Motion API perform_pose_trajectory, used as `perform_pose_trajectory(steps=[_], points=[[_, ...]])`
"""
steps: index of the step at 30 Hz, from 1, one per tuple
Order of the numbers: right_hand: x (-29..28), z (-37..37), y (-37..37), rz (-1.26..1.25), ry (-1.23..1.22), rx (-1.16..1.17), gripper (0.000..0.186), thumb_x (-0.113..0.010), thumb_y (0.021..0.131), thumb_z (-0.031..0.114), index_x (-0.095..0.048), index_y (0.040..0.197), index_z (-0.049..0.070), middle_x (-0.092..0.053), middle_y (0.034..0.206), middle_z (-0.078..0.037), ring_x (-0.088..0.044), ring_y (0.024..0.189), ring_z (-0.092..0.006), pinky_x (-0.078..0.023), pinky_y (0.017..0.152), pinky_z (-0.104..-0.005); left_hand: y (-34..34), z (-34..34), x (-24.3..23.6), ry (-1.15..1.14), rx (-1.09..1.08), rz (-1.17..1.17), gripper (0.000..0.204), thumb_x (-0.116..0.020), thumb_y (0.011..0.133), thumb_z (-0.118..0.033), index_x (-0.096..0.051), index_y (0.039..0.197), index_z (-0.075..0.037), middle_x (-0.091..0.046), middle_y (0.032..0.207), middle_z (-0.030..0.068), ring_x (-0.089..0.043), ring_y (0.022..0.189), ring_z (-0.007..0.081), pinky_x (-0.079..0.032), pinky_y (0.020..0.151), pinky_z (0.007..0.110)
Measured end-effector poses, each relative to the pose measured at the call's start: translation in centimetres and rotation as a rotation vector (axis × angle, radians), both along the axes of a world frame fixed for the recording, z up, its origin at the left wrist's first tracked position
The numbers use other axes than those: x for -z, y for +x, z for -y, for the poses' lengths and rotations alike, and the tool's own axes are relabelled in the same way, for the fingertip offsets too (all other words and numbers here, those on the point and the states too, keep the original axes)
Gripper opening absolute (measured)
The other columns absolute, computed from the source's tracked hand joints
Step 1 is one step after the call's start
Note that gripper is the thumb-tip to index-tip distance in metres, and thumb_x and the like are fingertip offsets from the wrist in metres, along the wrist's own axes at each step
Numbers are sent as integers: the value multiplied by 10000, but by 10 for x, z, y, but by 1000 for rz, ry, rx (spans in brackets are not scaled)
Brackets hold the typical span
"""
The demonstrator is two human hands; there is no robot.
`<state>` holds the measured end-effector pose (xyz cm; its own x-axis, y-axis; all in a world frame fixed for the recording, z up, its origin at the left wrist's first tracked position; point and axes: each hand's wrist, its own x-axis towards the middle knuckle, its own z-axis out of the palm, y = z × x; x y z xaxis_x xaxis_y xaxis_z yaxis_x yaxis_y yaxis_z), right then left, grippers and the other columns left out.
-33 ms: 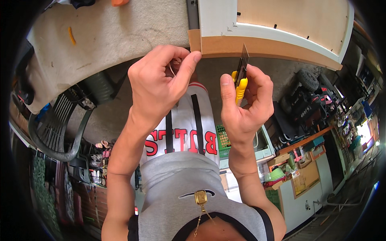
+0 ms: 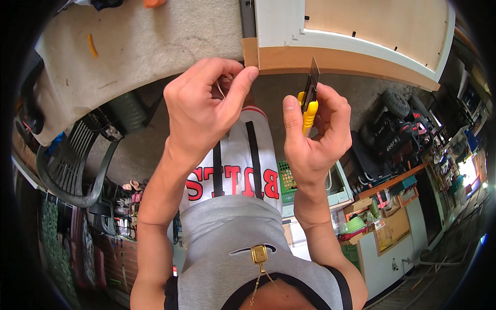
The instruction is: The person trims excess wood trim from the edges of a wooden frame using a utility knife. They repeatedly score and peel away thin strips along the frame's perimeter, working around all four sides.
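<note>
Two hands work just below the brown edge of the board, which serves as our landmark. Our right hand keeps its grip clamped on the yellow utility knife, fingers wrapped round the handle and thumb lying along its side. Our left hand has thumb and forefinger pinched together at the board's corner, seemingly on a thin pale strip, though we cannot tell exactly what it holds. The knife stands nearly upright in the picture, its long axis running from our palm toward the board, and the bare blade points away from us with its tip touching or just short of that brown edge. To do this step well, we judge that we should keep the blade at a shallow angle along the edge, draw it steadily away from the left fingers, and hold the pinched strip taut.
</note>
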<state>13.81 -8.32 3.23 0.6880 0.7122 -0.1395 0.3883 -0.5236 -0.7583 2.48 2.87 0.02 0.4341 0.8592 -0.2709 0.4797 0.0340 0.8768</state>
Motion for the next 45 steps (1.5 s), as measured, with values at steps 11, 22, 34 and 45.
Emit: perform_pose_trajectory(steps=[11, 22, 34, 45], points=[[4, 18, -3, -60, -32, -16, 329, -784, 785, 3, -624, 1072, -15, -636, 895, -122, -630, 719, -203, -496, 575, -291, 11, -26, 0, -34, 13, -111, 182, -751, 856, -144, -707, 775, 13, -625, 568, 101, -593, 481, 137, -446, 472, 274], [2, 25, -8, -94, -82, -13, 344, -792, 785, 20, -621, 1082, -11, -643, 909, -127, -636, 725, -202, -497, 571, -287, 16, -42, -3, 58, 6, -117, 216, -775, 807, -145, -673, 685, 1, -594, 526, 81, -556, 447, 123, -417, 444, 268], [-4, 7, -12, -104, -51, -21, 344, -776, 780, 4, -623, 1088, -6, -657, 929, -129, -650, 726, -194, -518, 572, -290, -8, -18, 5, -67, 125, -17, 207, -800, 795, -113, -654, 693, -8, -589, 555, 54, -534, 463, 121, -409, 447, 266], [1, -30, -23, -63, -7, -99, 329, -729, 766, -26, -612, 1074, -37, -642, 896, -158, -649, 703, -259, -543, 574, -330, 1, -67, -9, -119, 324, -67, 139, -687, 913, -75, -698, 947, 59, -659, 717, 2, -551, 618, 29, -424, 549, 198]])
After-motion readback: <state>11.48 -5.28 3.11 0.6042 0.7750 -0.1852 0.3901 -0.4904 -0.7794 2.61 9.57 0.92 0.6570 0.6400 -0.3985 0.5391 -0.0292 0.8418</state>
